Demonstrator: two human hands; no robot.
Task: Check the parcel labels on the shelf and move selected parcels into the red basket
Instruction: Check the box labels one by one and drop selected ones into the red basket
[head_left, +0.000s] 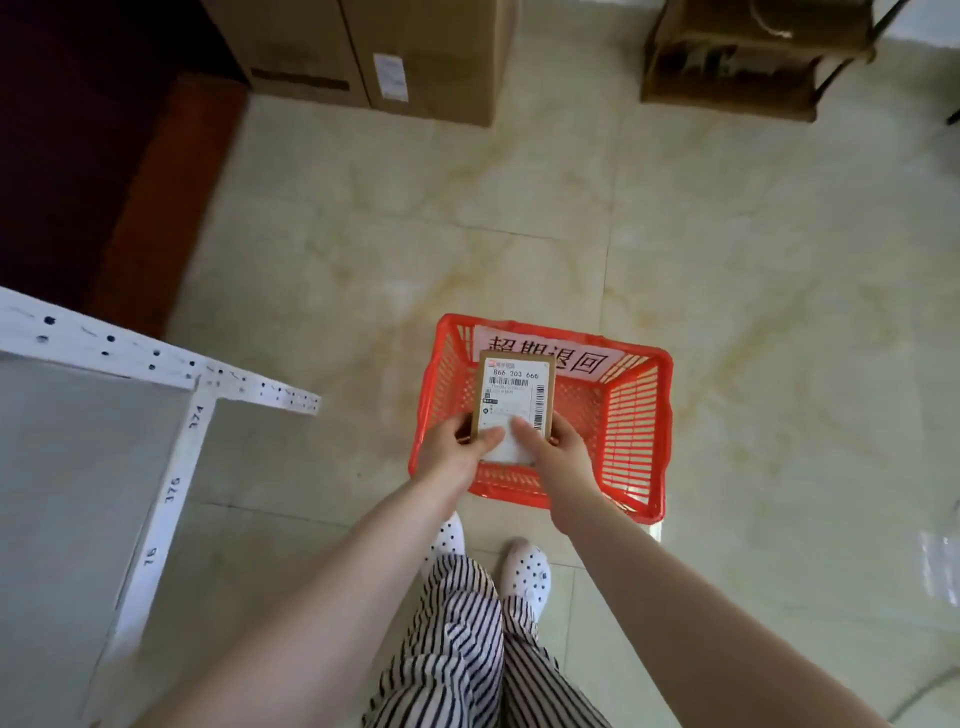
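item: small brown parcel (514, 402), label face up, printed number legible, held at centre frame directly over the red basket (631, 415); basket sits on the tiled floor (727, 234), apparently empty apart from a paper sign (550, 353) at its far wall. risks, judged: you hold only the parcel's near end, so if you let go from this height it could tip on its far edge, land label down, or strike the near rim and slide out onto the tiles; lower it before letting go. the basket is light plastic mesh and may skid if the parcel clips its wall. your feet stand just behind the near rim, so a step forward could knock it. left hand (457, 444): fingers curled closed round the parcel's near left corner, thumb pressed on the label. right hand (558, 447): closed on the near right corner, thumb across the label, fingers wrapped underneath and hidden. shelf (171, 467), white metal, lower left of frame, no parcels visible on the part shown. cardboard boxes (415, 57) upper centre, well apart.
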